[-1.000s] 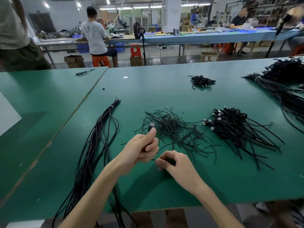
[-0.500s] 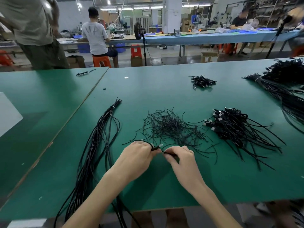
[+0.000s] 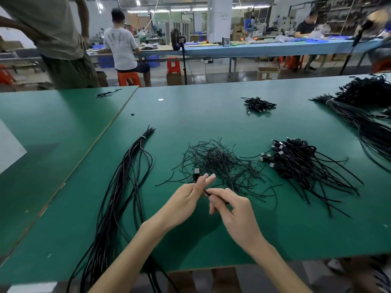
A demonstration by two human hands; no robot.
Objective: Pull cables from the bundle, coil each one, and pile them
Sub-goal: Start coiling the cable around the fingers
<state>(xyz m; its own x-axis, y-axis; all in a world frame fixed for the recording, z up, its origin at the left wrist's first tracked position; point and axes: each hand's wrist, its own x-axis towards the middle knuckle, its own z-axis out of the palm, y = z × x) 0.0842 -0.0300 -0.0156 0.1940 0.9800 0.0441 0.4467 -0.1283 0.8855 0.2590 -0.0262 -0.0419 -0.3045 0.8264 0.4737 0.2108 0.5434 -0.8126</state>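
The left hand [image 3: 190, 199] held the cable [image 3: 196, 173] near the front of the table [image 3: 190, 115], its plug standing up behind two half-straightened fingers. How much was coiled in the palm could not be seen. The right hand [image 3: 234, 210] pinched a thin black strand [image 3: 208, 193] between thumb and forefinger. Recommended: loops kept even, the strand wrapped snugly, and the coil laid on the pile [image 3: 296, 166] at right, clear of the bundle [image 3: 127, 187] at left.

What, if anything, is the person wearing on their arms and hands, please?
Nothing visible: the left hand and right hand are ungloved and ringless, and both forearms are bare to the picture's edge, with no sleeve, watch or bracelet.
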